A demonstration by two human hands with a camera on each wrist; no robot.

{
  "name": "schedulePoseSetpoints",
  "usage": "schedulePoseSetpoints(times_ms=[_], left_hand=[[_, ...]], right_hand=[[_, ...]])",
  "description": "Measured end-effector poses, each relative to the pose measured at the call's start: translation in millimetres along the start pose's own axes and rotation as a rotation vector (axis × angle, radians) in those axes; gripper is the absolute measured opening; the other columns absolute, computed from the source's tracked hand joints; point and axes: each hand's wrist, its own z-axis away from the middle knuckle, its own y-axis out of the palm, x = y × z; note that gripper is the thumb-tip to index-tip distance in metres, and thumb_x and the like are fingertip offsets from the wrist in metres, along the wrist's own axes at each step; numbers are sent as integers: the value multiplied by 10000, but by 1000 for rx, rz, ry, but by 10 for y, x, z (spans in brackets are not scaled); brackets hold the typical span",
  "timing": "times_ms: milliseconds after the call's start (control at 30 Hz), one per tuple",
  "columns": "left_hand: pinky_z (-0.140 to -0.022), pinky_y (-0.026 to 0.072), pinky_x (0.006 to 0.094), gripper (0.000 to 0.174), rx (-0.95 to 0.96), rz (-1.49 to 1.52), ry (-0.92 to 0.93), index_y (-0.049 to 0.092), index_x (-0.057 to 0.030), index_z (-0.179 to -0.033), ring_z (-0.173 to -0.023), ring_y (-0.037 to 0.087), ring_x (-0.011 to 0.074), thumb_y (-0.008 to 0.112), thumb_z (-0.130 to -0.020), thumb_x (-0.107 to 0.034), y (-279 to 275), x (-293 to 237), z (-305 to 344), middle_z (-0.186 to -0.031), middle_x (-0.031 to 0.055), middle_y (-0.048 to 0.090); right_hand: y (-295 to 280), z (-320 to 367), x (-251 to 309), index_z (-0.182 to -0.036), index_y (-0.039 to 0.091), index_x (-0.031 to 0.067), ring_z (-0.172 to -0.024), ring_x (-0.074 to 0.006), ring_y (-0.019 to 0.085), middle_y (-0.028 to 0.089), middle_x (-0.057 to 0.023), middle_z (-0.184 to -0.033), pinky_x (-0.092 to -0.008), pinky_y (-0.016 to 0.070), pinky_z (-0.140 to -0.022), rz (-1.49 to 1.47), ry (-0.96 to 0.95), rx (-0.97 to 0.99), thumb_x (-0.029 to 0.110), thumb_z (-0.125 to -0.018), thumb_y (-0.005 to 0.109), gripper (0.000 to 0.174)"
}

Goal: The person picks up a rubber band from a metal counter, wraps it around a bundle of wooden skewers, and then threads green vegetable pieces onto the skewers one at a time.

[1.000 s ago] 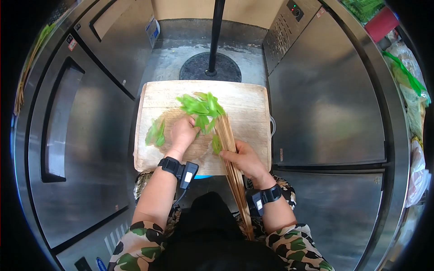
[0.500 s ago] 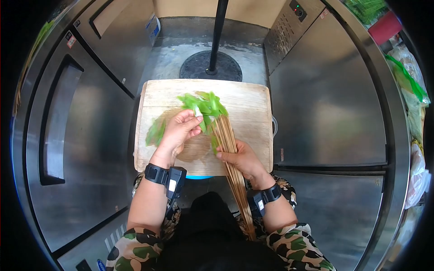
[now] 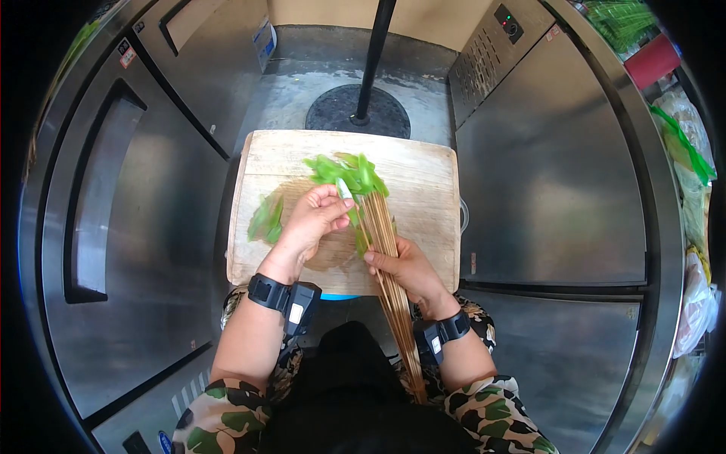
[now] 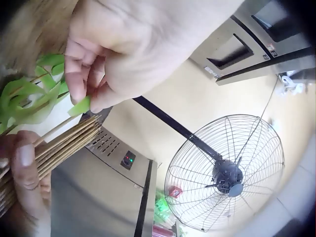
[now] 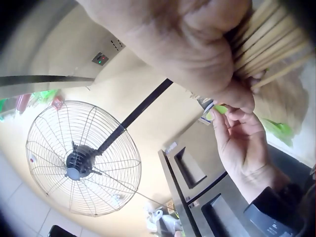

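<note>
My left hand [image 3: 311, 221] pinches a thin green vegetable slice [image 4: 80, 107] between thumb and fingertips, right at the tip of one skewer that stands out from the rest. In my right hand [image 3: 408, 271] is a thick bundle of bamboo skewers [image 3: 380, 227], gripped partway along, their lower ends reaching back toward my lap. Threaded green slices [image 3: 363, 178] cluster at the bundle's far end over the wooden board [image 3: 423, 178]. More loose green slices [image 3: 265, 219] lie on the board, left of my left hand.
Steel cabinets [image 3: 544, 166] flank the board on both sides. Beyond its far edge stands a black pole on a round base [image 3: 358, 111], with a wire fan [image 4: 224, 173] on top. Bagged goods [image 3: 692, 295] line the right-hand counter.
My left hand has come up from low over the board with a slice and moved slightly right, to the skewer tips. The right hand keeps its grip on the bundle.
</note>
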Motion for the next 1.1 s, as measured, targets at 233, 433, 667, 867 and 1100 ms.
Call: schedulePoseSetpoints(times_ms=[233, 433, 667, 867, 1100], left_hand=[[-633, 476, 168, 41, -44, 45, 61, 569, -91, -872, -668, 533, 44, 602, -854, -106, -40, -54, -12, -782, -23, 583], [-615, 475, 160, 44, -11, 50, 34, 575, -82, -891, -668, 534, 43, 595, -858, -103, -20, -31, -20, -786, -19, 581], [-571, 468, 161, 201, -21, 29, 37, 534, -59, -1032, -637, 539, 44, 604, -844, -72, -7, -53, 0, -769, -3, 580], [-557, 464, 162, 372, -43, 1, 96, 481, -74, -1192, -620, 537, 45, 604, -841, -64, 36, -49, 61, -750, 1, 576], [-561, 474, 144, 153, 4, 45, -16, 625, -51, -983, -642, 562, 44, 623, -834, -85, -16, 28, 3, -791, -6, 604]], right_hand=[[20, 35, 36, -843, 570, 44, -578, -61, 531, 569, 6, -696, -186, 433, -528, 28, 29, 42, 46, -777, 677, 125], [11, 22, 26, -839, 569, 59, -556, -63, 556, 582, 5, -674, -173, 436, -481, 61, 34, 27, 39, -766, 687, 141], [25, 34, 35, -820, 561, 75, -538, -63, 560, 582, 4, -637, -164, 419, -451, 65, 57, 29, 55, -764, 695, 147], [24, 30, 27, -824, 557, 72, -541, -65, 560, 583, 1, -641, -167, 418, -454, 72, 48, 27, 56, -769, 690, 145], [47, 35, 42, -819, 544, 62, -531, -55, 528, 563, 5, -636, -178, 405, -452, 109, 19, 20, 72, -773, 688, 151]])
